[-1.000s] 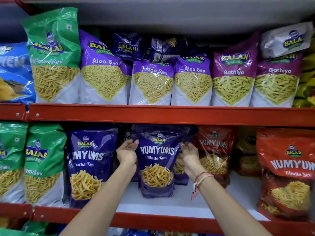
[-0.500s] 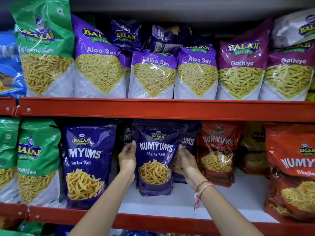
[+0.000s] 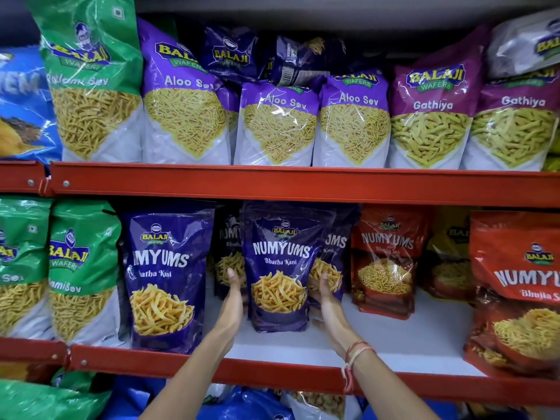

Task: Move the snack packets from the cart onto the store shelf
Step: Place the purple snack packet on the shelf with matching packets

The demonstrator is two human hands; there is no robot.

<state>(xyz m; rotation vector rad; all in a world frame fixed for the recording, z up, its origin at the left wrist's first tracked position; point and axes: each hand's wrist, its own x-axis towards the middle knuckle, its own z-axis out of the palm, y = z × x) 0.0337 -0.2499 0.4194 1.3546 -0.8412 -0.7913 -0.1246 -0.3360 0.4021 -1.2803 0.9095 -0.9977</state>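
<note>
A purple Numyums Bhatha Kani packet (image 3: 280, 268) stands upright on the white lower shelf (image 3: 394, 344), in the middle. My left hand (image 3: 235, 294) presses flat against its left side and my right hand (image 3: 325, 301) against its right side, so both hold it low down. More purple packets of the same kind stand just behind it (image 3: 331, 247) and to its left (image 3: 165, 277). The cart is not in view.
Red Numyums packets (image 3: 385, 259) stand to the right, green sev packets (image 3: 81, 268) to the left. The upper shelf (image 3: 303, 184) holds Aloo Sev and Gathiya packets. Bare white shelf lies in front of the red packets. Blue and green packets show below the red shelf edge.
Both hands have slid down from the packet's upper sides to its lower sides. The packet stays upright in the same spot. The camera has moved closer.
</note>
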